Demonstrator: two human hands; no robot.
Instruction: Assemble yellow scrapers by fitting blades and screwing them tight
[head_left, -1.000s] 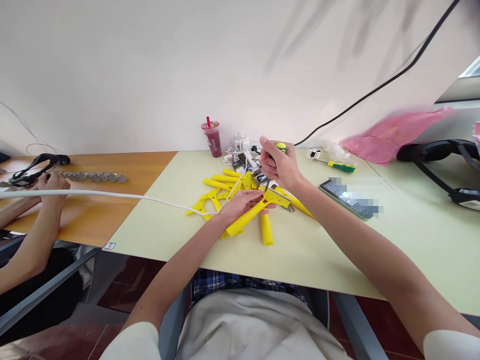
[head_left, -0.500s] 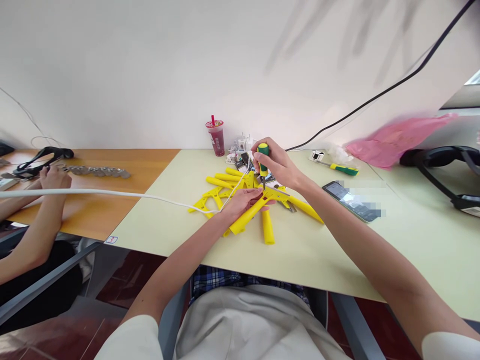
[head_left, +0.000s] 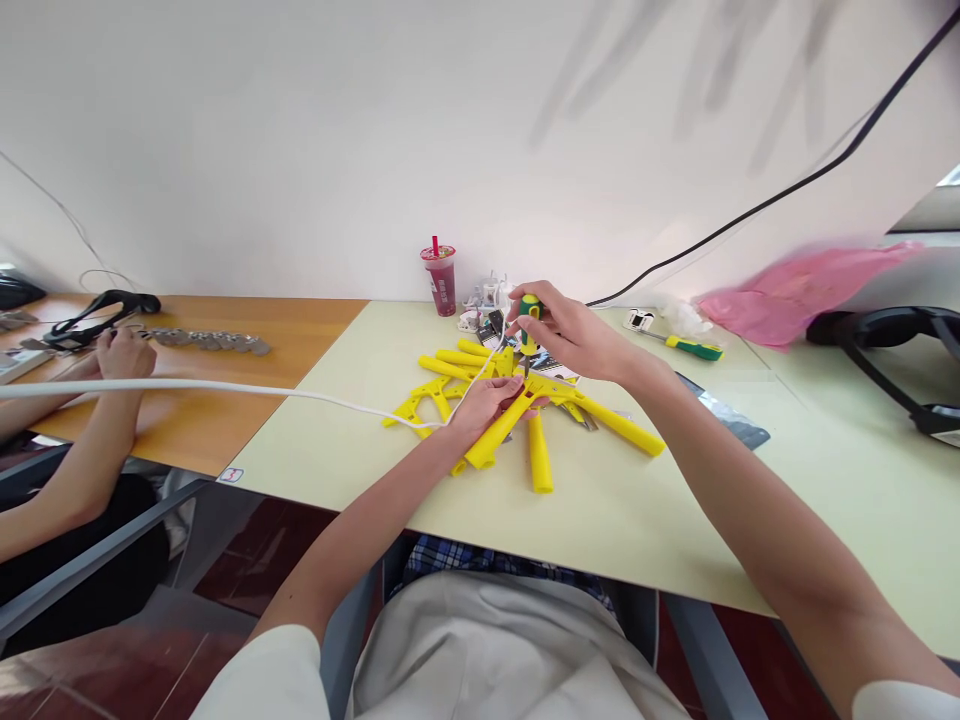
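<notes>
Two hands: both on one yellow plastic handled tool (head_left: 517,415), mid tabletop, toward the far edge.
Long axis: runs from the near-left handle end up to the far-right.
Left hand (head_left: 487,403): fingers curled over the tool's handle, pressing it down.
Right hand (head_left: 574,335): closed round a green-and-yellow screwdriver (head_left: 528,320), upright, tip down on the tool's joint just beyond the left fingers.
Nearer hand: left.
Around: loose yellow plastic parts (head_left: 442,385) fanned out to the left.
Container: clear plastic cup of red drink (head_left: 442,281) at the far edge, straw in, roughly full.

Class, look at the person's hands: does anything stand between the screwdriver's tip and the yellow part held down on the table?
Nothing visible does. The right hand holds the screwdriver upright, tip down on the yellow part under the left hand.
</notes>
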